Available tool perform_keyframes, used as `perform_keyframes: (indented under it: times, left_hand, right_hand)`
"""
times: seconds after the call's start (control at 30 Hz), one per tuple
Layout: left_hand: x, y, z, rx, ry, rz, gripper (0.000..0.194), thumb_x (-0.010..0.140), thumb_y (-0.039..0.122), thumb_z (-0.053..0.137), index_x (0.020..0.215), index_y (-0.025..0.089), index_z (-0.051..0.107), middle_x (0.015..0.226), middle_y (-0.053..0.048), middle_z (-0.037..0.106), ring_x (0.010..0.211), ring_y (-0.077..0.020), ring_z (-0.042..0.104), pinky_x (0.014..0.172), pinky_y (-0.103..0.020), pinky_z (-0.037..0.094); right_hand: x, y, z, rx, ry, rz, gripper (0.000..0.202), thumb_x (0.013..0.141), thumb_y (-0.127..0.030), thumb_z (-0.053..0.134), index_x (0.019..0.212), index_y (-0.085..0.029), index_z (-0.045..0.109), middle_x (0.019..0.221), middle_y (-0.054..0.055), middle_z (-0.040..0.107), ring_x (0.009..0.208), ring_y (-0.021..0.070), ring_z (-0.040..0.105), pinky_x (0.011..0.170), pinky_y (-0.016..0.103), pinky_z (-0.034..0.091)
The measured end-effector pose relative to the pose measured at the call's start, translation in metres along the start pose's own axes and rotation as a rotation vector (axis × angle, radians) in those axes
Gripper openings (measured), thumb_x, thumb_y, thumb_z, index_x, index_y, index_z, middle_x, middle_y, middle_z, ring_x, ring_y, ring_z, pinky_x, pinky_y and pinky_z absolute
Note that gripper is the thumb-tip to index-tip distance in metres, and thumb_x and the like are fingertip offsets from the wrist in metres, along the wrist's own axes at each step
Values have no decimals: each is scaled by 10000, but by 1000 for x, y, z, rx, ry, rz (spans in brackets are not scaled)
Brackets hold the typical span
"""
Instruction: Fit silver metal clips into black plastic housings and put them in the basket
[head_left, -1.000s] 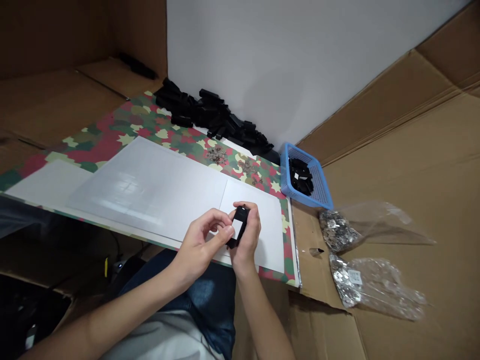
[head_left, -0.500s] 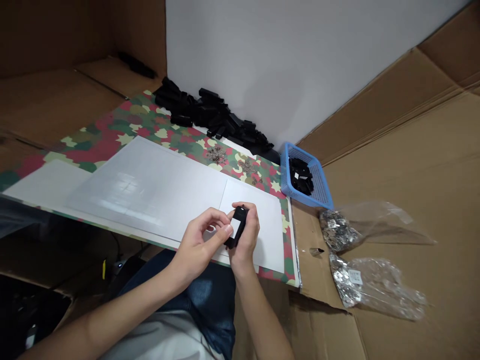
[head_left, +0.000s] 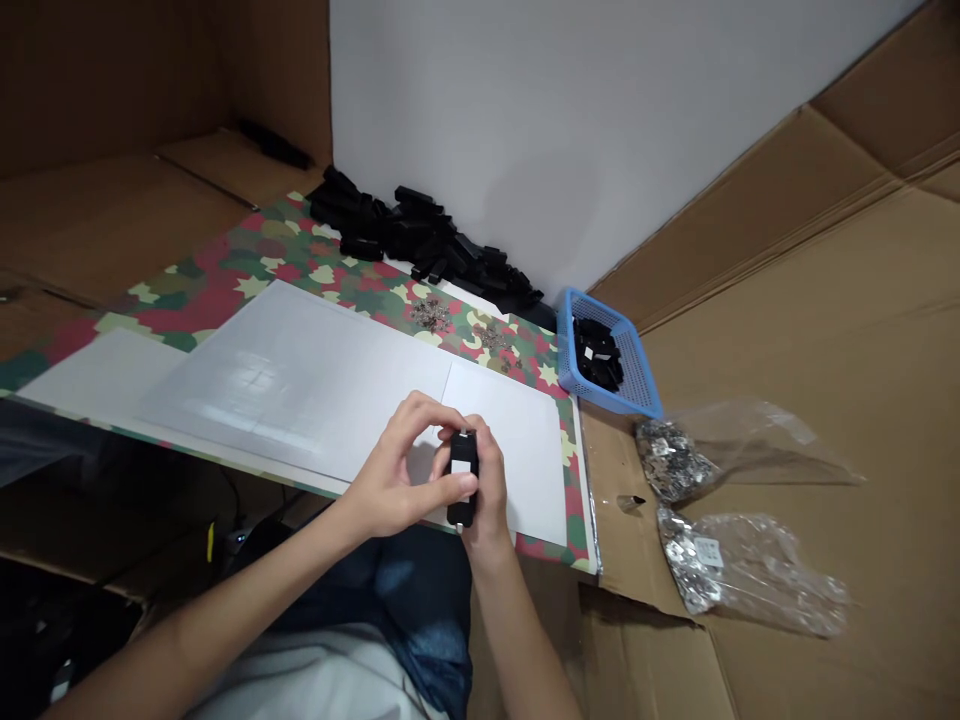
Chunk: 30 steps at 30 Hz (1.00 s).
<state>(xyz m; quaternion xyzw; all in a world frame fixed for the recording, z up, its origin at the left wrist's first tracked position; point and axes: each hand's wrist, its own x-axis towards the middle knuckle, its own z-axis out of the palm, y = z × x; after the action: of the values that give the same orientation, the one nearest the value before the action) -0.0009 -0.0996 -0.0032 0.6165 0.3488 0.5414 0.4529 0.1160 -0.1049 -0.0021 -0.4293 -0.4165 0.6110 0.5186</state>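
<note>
Both hands hold one small black plastic case [head_left: 463,450] with a white label on its face and light metal tabs at its two ends. My left hand [head_left: 401,465] pinches it, thumb on the front near the label and fingers at the upper end. Around its right side and back, my right hand [head_left: 487,490] is wrapped. The case is held up over the near edge of the white board [head_left: 337,390]. Part of its back is hidden by the fingers.
Black plastic pieces [head_left: 427,235] are heaped along the wall. Two small piles of metal bits [head_left: 430,315] lie on the camouflage cloth [head_left: 322,265]. A blue basket [head_left: 637,375] holds black cases. Two clear bags of metal parts [head_left: 671,460] lie on cardboard at the right.
The black case has turned from tilted to nearly upright, showing a tab at its lower end. My left fingers have moved to its upper end, my thumb slightly lower on its front.
</note>
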Motion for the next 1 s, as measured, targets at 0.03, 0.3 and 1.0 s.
perform_keyframes:
  times: [0.03,0.3,1.0]
  left_hand:
    - [-1,-1,1,-25,15,-14,285,776,349,709,1016,230,612,908,-30,518,891,-203,496,839,-320,393]
    - [-10,-10,12,-121,74,-100,206,804,338,684,965,224,627,887,-22,513,854,-188,486,805,-301,370]
    - [-10,-4,4,-369,105,-404,205,884,432,572,1007,268,571,988,-34,519,946,-211,484,852,-299,388]
  right_hand:
    - [-1,0,-1,5,-11,6,380,893,-552,418,773,-218,553,482,-58,502,405,111,416,438,241,340]
    - [0,6,-10,-25,-13,28,401,877,-568,440,726,-219,567,493,-57,461,427,115,383,449,248,344]
    - [80,-212,-144,-1414,857,-472,457,844,-549,512,1139,-200,516,950,135,649,913,312,621,847,502,435]
